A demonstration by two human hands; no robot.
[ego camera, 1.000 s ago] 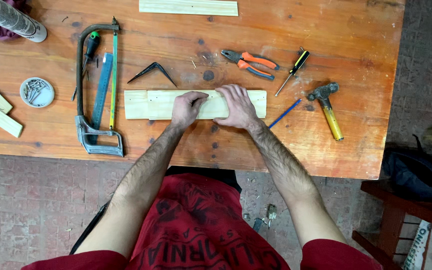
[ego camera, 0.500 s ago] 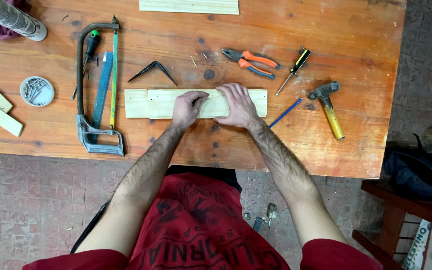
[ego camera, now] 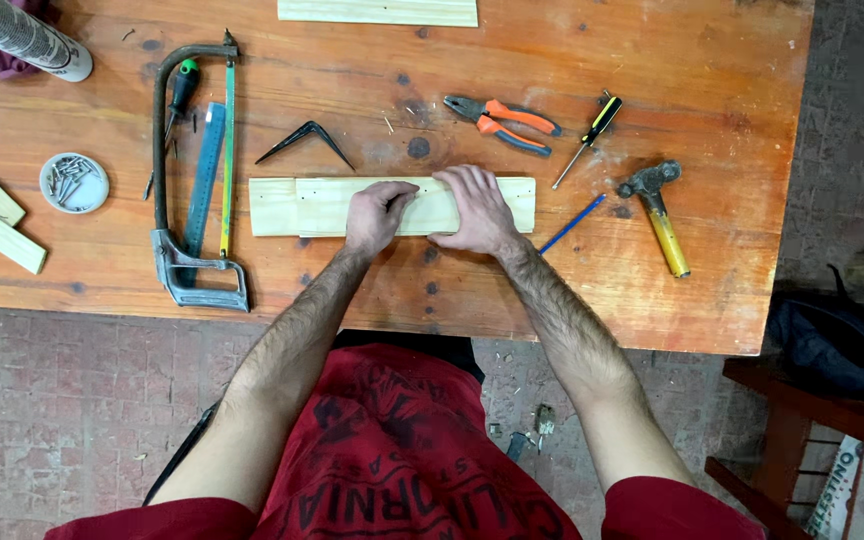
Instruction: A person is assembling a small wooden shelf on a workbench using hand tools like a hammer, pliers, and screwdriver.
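Now my left hand (ego camera: 377, 215) curls loosely on the pale wood strip (ego camera: 282, 207) lying mid-bench (ego camera: 712, 80), right hand (ego camera: 477, 210) flat, fingers together, pressing it down. Best keep even pressure so it can't slide.

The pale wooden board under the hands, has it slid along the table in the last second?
No. The pale wooden board lies as before: its left end near the hacksaw, its right end by the blue pencil.
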